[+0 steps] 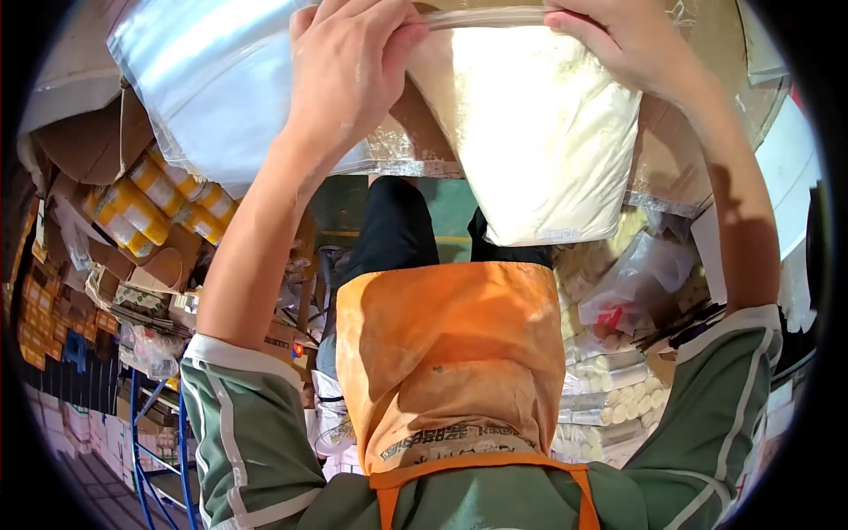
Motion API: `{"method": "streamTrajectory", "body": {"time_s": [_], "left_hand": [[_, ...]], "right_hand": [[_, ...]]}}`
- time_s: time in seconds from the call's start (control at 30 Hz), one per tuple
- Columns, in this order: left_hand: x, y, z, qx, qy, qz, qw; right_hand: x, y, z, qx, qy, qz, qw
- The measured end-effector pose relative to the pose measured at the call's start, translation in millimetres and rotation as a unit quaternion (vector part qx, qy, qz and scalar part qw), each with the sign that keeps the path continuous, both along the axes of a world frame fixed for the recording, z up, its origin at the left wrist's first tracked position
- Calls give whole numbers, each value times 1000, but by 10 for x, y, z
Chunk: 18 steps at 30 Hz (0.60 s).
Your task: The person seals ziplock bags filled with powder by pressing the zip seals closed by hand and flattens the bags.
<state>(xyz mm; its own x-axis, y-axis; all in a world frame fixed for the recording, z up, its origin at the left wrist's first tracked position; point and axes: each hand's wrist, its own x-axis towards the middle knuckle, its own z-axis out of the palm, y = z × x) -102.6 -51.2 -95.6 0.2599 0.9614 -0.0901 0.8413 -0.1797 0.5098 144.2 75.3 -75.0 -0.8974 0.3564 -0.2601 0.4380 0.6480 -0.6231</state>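
A clear plastic bag of pale cream powder (pixel 543 132) lies partly on the cardboard-covered surface (pixel 667 150), and its lower end hangs over the front edge toward me. My left hand (pixel 353 66) is closed on the left end of the bag's folded-over or zip-like top strip. At the other end of that strip, my right hand (pixel 614 40) pinches the corner. The strip is stretched straight between both hands. Some fingertips are cut off by the top of the view. Flat clear plastic bags (pixel 216 84) lie left of and beneath my left forearm.
Yellow-wrapped packs (pixel 150 199) are stacked at the left, above cardboard pieces. A blue metal frame (pixel 159 450) stands lower left. Clear-wrapped cylindrical packs (pixel 614 389) and a translucent bag (pixel 645 274) sit low on the right. My orange apron (pixel 450 336) is close to the table edge.
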Motion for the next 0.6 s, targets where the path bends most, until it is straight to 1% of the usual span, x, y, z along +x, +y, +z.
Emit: {"method": "streamTrajectory", "body": {"time_s": [0.03,0.1,0.17,0.2,0.23,0.27,0.3,0.33,0.37,0.4,0.47,0.5,0.53,0.57,0.6], "left_hand": [[-28,-6,14,-14,20,3,1000],[-82,20,45,-7,35,-4,999],[-137,67,75,23,31,-42,998],[-230,88,47,24,43,-23,999],[-365,113,48,24,55,-4,998],[-532,151,93,15,20,12,1000],[-476,168,314,-5,8,69,998],[-435,130,381,11,-21,89,996],[-373,56,429,25,-50,109,992],[-194,-42,493,35,-67,71,995],[322,-322,514,47,-91,-8,995],[590,-511,470,46,-101,-51,993],[833,-691,474,-17,-102,-80,991],[1030,-847,418,-81,-103,-110,985],[1176,-1008,211,-48,-79,-95,991]], "right_hand": [[61,9,-36,-1,6,-4,1000],[188,28,-44,-2,12,-8,1000],[288,88,19,-3,-7,-21,1000],[292,122,171,3,-76,-15,997],[364,143,166,4,-77,-15,997],[513,170,143,38,-94,-26,995],[658,189,137,74,-112,-38,990],[791,157,129,79,-116,-39,989],[932,48,111,97,-69,-151,981],[1007,-91,89,112,-18,-259,959],[823,-588,181,229,77,-386,890],[778,-865,219,226,63,-367,900],[743,-1184,248,222,47,-349,909],[692,-1556,261,118,12,-375,919],[583,-1769,332,73,-117,-306,942]]}}
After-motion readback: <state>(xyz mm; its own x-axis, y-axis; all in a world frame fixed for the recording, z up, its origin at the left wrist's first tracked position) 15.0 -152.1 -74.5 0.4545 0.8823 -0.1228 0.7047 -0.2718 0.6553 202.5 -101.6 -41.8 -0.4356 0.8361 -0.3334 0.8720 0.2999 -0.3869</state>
